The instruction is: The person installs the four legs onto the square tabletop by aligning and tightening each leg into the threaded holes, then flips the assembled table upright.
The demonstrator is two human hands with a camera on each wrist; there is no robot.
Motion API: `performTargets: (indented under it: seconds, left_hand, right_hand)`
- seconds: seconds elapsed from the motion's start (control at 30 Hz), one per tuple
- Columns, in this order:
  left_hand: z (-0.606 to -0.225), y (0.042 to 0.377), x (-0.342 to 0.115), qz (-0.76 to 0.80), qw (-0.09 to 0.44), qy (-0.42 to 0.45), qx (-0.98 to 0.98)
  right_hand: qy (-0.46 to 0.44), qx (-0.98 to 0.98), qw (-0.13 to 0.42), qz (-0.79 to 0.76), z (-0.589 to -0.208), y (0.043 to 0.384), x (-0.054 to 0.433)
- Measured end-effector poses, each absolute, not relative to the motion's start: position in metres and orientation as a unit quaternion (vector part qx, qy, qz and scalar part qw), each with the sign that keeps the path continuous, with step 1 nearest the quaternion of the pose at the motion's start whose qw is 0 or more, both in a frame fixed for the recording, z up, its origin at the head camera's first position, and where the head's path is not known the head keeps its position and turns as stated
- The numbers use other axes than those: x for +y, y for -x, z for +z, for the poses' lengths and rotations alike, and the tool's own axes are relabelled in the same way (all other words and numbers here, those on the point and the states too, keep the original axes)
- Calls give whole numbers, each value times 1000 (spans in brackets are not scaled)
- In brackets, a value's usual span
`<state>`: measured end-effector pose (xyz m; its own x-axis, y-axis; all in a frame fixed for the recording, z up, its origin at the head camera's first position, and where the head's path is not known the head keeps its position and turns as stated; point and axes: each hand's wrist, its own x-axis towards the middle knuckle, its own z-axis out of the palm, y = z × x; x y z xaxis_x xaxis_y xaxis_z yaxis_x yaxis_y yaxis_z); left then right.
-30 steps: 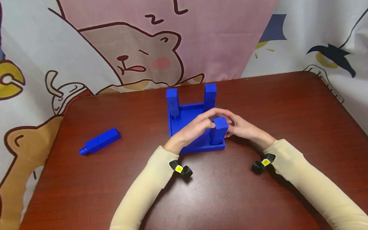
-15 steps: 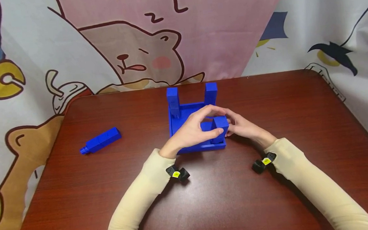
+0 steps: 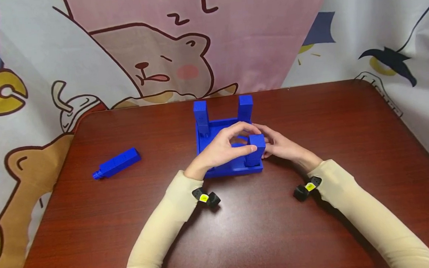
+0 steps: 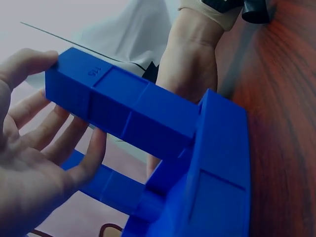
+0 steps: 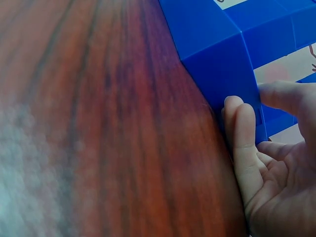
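A blue square base [image 3: 235,172] with raised edges, like a small upside-down table, lies on the table. A square blue leg [image 3: 256,151] stands upright at its near right corner. Around that leg's top my left hand [image 3: 220,148] has its thumb on the near side and its fingers behind; the left wrist view shows the number 115 on the leg [image 4: 123,103]. My right hand [image 3: 283,146] holds the base's right edge, fingers against the outer wall [image 5: 227,74] and thumb at the rim. Two more legs, far left [image 3: 201,120] and far right [image 3: 245,108], stand upright.
A loose blue leg [image 3: 118,163] lies on the table to the left, its narrow peg end pointing left. The brown wooden table [image 3: 264,229] ends at a cartoon-print curtain [image 3: 253,37] behind. My left forearm covers part of the base's near left corner.
My left thumb has swung out from the leg's top and come back onto its near side, with the hand spread wider. My right hand has stayed at the base's edge.
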<state>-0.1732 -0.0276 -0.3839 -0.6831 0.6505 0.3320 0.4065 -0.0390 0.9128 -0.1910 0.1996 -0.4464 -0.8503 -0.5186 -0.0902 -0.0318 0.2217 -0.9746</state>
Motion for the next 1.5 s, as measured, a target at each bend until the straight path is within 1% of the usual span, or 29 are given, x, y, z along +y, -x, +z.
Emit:
performTargets:
  seconds: [0.23, 0.67, 0.87, 1.0, 1.33, 1.5]
  left_hand:
    - [-388, 179, -27, 634, 126, -382, 661]
    - [-387, 184, -28, 639, 134, -398, 645]
    - [-387, 186, -28, 635, 125, -407, 644]
    - [-388, 187, -28, 638, 119, -405, 645]
    - [-391, 199, -26, 646, 108, -388, 649]
    - [-389, 197, -29, 631, 81, -386, 668]
  right_hand:
    - [190, 750, 203, -600, -446, 191, 200]
    - [191, 750, 199, -602, -444, 190, 200]
    - [184, 749, 203, -603, -445, 192, 201]
    - [167, 751, 221, -600, -442, 194, 199]
    - [97, 743, 294, -594, -435, 208, 200]
    - [82, 734, 316, -595, -435, 211, 199]
